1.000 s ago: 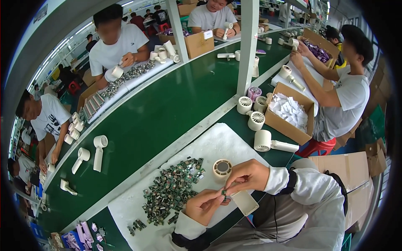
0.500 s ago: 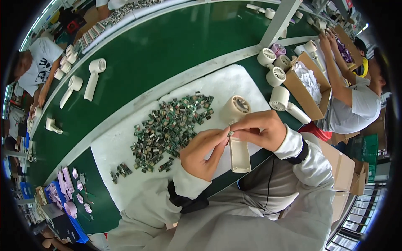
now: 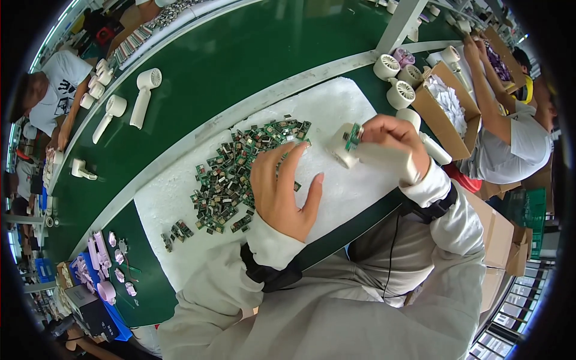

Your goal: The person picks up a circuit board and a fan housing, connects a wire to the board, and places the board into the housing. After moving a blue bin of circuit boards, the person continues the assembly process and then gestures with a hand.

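Observation:
My left hand [image 3: 281, 191] hovers at the right edge of a pile of small green circuit boards [image 3: 225, 180], its fingers spread and thumb apart. Nothing shows in its grip. My right hand [image 3: 401, 139] is closed around a cream handheld fan [image 3: 385, 158], whose handle is smeared by motion and points to the right. The fan's round head [image 3: 341, 147] is on the left. One green circuit board [image 3: 353, 138] stands up at the fan head, beside my right fingertips; whether the fingers or the fan hold it, I cannot tell.
A white foam sheet [image 3: 354, 99] lies under the boards. Cream fans [image 3: 144, 99] rest on the green conveyor [image 3: 240, 66] beyond a pale rail. At right are more fans [image 3: 401, 95], a carton of white pieces [image 3: 444, 105] and a co-worker [image 3: 516, 138]. Pink parts [image 3: 99, 252] lie at left.
My hands have parted. The left has opened and shifted toward the pile. The right has moved up and right with the fan, turning its handle rightward; a green board now shows at its head.

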Available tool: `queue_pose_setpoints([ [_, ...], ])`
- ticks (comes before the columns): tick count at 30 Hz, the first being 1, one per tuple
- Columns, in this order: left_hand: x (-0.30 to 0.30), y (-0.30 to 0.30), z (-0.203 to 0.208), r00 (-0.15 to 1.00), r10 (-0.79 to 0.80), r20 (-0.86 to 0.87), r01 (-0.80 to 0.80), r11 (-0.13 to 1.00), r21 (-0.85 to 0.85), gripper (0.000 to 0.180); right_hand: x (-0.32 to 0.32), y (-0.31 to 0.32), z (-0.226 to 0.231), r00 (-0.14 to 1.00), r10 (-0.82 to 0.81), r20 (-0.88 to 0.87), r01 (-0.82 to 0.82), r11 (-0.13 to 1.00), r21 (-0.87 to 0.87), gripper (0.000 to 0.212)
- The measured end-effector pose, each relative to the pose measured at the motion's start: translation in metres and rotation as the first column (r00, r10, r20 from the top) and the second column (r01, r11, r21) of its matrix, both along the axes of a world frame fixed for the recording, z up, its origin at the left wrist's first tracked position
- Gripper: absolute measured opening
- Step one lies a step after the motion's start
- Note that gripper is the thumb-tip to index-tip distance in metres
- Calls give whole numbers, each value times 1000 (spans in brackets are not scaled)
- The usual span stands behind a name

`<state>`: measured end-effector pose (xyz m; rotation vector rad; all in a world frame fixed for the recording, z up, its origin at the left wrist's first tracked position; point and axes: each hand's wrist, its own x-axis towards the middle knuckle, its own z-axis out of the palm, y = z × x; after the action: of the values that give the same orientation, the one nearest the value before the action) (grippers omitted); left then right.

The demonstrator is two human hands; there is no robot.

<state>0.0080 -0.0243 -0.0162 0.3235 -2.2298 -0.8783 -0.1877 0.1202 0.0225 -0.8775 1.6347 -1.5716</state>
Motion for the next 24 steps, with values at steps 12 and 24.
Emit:
queue_pose_setpoints([
  [12, -1, -2, -7, 984, 12, 178, 44, 951, -307, 45, -39, -64, 12, 925, -100, -366, -7, 960, -280, 48],
  [24, 0, -2, -18, 955, -271, 121, 277, 960, -34, 32, -65, 54, 55, 456, 466, -758, 266, 741, 616, 66],
])
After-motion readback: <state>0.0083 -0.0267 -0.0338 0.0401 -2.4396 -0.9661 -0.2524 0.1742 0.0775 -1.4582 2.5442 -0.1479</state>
